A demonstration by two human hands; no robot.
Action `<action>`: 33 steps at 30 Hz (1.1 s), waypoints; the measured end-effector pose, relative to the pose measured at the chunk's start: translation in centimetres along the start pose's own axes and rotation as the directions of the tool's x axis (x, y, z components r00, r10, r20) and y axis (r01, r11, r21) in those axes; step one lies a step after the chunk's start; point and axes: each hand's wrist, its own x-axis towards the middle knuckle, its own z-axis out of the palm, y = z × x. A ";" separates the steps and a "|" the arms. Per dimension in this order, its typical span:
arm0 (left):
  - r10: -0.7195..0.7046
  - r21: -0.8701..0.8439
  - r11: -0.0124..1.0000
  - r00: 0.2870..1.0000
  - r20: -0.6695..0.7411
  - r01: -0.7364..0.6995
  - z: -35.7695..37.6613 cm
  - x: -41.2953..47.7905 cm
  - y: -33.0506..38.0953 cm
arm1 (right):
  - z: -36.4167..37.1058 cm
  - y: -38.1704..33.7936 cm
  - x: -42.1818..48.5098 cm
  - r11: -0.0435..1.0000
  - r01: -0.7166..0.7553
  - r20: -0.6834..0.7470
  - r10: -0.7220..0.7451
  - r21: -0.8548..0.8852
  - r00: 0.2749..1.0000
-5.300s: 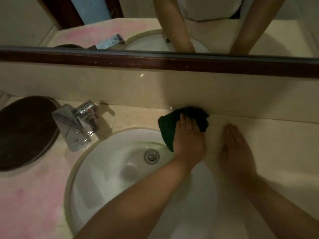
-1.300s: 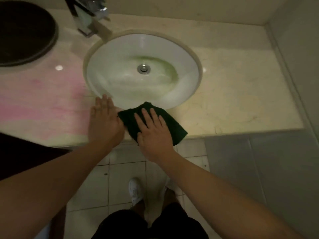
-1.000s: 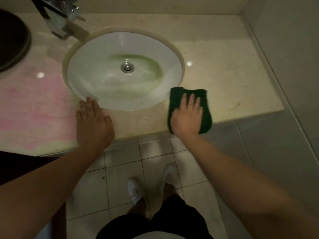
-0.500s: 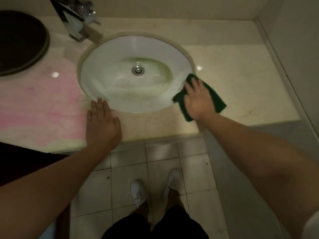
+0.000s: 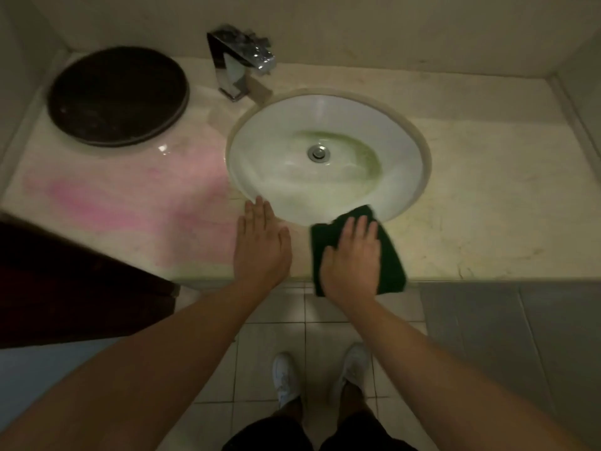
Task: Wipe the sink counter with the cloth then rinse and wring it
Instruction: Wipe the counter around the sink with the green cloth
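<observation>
Because the dark green cloth [image 5: 392,258] hangs its near end past the counter's [image 5: 487,229] front edge, it could likely slide off to the tiled floor [image 5: 270,320] if the right hand [image 5: 353,255] drags it closer. That hand presses flat on it, fingers straight and spread. The left hand [image 5: 261,245] rests flat on bare counter, fingers together, holding nothing. The folded cloth's long axis runs from the sink's [image 5: 260,151] front rim to the counter edge, its far corner pointing over the basin
</observation>
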 end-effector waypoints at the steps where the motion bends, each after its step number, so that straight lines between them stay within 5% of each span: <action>1: -0.033 -0.109 0.993 0.999 0.005 0.033 -0.6 -0.2 0.0 | 0.5 -1.8 -0.6 0.995 0.072 0.070 -0.078 0.075 0.995; 3: -0.098 -0.279 0.957 0.994 -0.053 0.079 -2.0 -0.7 0.6 | -0.1 -3.4 -0.4 0.948 0.182 0.168 -0.230 0.260 0.959; 6: 0.019 -0.232 0.971 0.990 -0.139 -0.051 -2.8 -2.0 4.5 | -3.0 -0.3 0.3 0.889 0.116 0.072 -0.164 0.444 0.984; 8: 0.139 -0.055 0.989 0.990 -0.004 -0.139 -0.7 -2.4 7.7 | -3.4 2.8 0.4 0.925 0.074 0.046 -0.098 0.373 0.994; 10: 0.067 0.058 0.996 0.989 0.131 -0.075 1.6 -2.7 8.9 | -2.4 4.9 0.7 0.953 0.119 0.046 -0.137 0.278 0.990; 16: 0.102 0.203 0.971 0.988 0.116 -0.124 1.2 -2.3 4.2 | -0.7 2.8 0.2 0.941 0.328 0.020 -0.331 0.087 0.943; 24: -0.234 0.276 0.933 0.972 -0.027 0.232 -3.2 -1.6 -6.8 | 1.2 -7.7 1.0 0.818 0.568 0.092 -0.575 0.092 0.813; 33: -0.528 0.188 0.812 0.833 -0.165 0.552 -8.9 2.6 -18.7 | 2.1 -16.6 2.6 0.860 0.509 0.048 -0.510 0.027 0.859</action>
